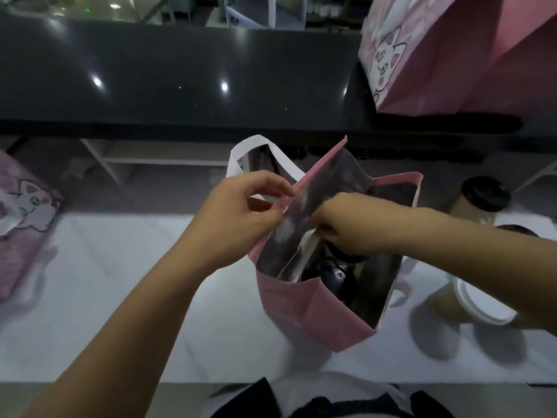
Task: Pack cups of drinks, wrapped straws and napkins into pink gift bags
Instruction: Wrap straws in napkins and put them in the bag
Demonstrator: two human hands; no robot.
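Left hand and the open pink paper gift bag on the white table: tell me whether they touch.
Touching. The head view shows the left hand pinching the top edge of the pink paper gift bag between thumb and fingers.

Both bare forearms reach forward and converge. Left hand point(241, 212): knuckles up, thumb and curled fingers pinching the rim of the bag point(301, 309). Right hand point(340, 227): forearm entering from the right, wrist bent down, fingers curled into the bag mouth and hidden; whether they grip anything cannot be told.
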